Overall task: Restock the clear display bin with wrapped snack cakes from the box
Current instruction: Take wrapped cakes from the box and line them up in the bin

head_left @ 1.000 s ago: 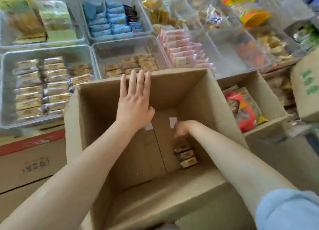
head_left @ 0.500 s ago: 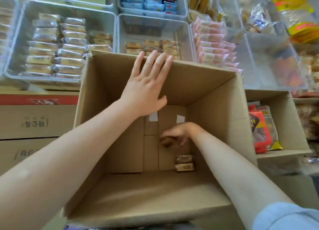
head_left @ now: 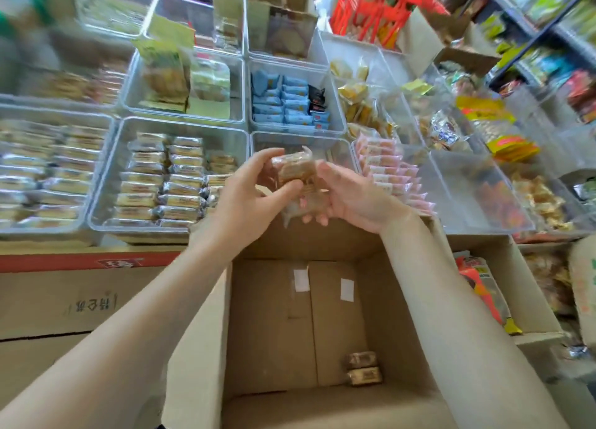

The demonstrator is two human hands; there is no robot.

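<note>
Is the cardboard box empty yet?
Not empty: two wrapped snack cakes lie on the floor of the cardboard box.

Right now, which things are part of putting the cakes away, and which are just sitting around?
Part of the job:
- left hand and right hand, both holding wrapped snack cakes
- cardboard box, two cakes left inside
- clear bin behind the hands

Just sitting around:
- blue packets
- pink packets
- red basket

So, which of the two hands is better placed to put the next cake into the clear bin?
Probably the left hand. It grips the top wrapped cake, already above the near edge of the clear bin. The right hand holds other cakes lower down, nearer the box.
</note>
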